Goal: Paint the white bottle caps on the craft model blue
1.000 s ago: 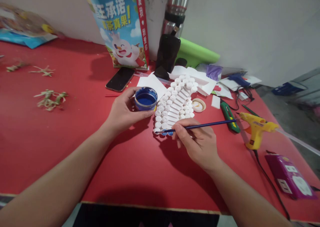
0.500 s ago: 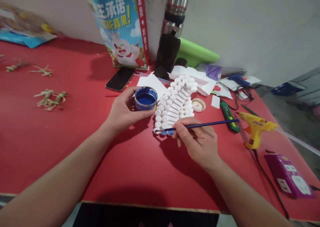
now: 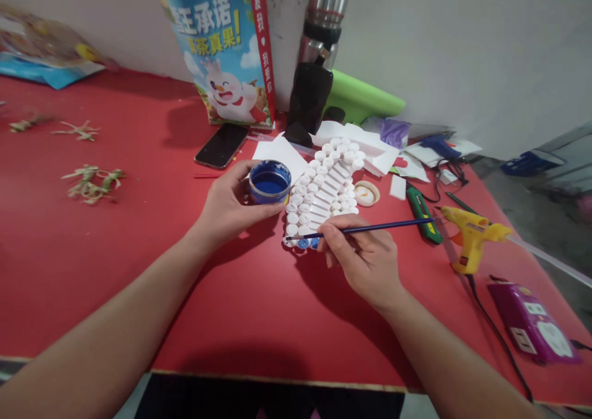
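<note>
My left hand (image 3: 235, 200) is closed around a small open jar of blue paint (image 3: 270, 182), tilted a little toward me. Between the thumb and fingers of my right hand (image 3: 361, 256) is a thin blue paintbrush (image 3: 383, 226). Its tip touches or hovers just over the near left corner of a white craft model (image 3: 319, 200), built of small rolled white pieces with a stepped strip up the middle. Along its near edge, a couple of rolls are painted blue; my right fingers hide part of that edge.
Right of the model lie a round lid (image 3: 367, 193), a green utility knife (image 3: 423, 215), a yellow glue gun (image 3: 474, 234) and a purple power box (image 3: 531, 323). Behind stand a steel flask (image 3: 326, 3), a printed bag (image 3: 226, 55) and a phone (image 3: 222, 145). Straw figures (image 3: 95, 182) lie left.
My right hand and the paintbrush have shifted slightly left, the tip staying at the model's near left corner. My left hand and the jar hold still.
</note>
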